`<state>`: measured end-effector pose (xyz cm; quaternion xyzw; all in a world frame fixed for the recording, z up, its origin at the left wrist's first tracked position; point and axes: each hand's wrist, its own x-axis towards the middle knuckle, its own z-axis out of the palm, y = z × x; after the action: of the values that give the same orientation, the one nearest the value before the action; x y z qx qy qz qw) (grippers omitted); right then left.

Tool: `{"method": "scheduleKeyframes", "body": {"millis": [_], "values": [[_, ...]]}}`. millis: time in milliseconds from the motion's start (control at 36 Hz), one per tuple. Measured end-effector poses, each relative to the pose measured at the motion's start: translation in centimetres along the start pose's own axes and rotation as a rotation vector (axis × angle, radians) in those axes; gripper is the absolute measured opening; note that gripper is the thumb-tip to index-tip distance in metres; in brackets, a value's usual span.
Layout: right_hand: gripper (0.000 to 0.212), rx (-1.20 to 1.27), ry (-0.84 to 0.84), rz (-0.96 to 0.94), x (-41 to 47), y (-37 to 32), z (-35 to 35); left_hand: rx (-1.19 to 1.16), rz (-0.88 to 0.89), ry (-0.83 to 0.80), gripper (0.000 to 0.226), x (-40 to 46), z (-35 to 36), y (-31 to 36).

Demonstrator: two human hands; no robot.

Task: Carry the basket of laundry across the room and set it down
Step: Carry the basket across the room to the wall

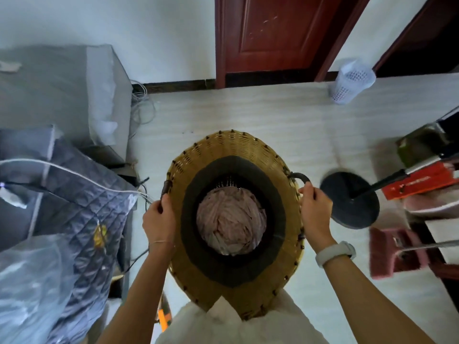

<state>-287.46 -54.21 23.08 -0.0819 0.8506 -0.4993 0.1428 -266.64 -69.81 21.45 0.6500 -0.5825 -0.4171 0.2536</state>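
Wicker laundry basket [238, 155], round with a dark fabric-lined rim [270, 192], is seen from straight above, centred in view and close against the person's white garment [223, 326]. Pink crumpled laundry [231, 222] is bundled deep inside it. Left hand [157, 219] is wrapped around the dark left handle [165, 189], fingers curled tight on it. Right hand [314, 207] is closed on the looped right handle [301, 177], fingers pressed together around the loop. White wristband [335, 253] is worn on the right wrist. Whether the basket is lifted or resting on the pale tiled floor [260, 115] cannot be told from this angle. Grey quilted cover [82, 202] is draped over something just left of the basket. Black round stand base [352, 199] is near on the right; pink broom [395, 252] lies beside it. Red-brown door [273, 33] is set in the wall ahead, white perforated bin [350, 81] by it.
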Motion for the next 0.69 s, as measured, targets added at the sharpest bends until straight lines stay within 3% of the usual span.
{"method": "scheduleKeyframes", "body": {"millis": [250,694], "values": [[0.045,0.019,-0.081,-0.021,14.5,-6.2,10.1,-0.009,-0.050,0.053,0.039,13.9,6.1,6.6],[0.038,-0.013,-0.249,-0.084,35.9,-20.3,27.8,-0.078,-0.133,0.145,0.035,37.4,12.0,19.2]]}}
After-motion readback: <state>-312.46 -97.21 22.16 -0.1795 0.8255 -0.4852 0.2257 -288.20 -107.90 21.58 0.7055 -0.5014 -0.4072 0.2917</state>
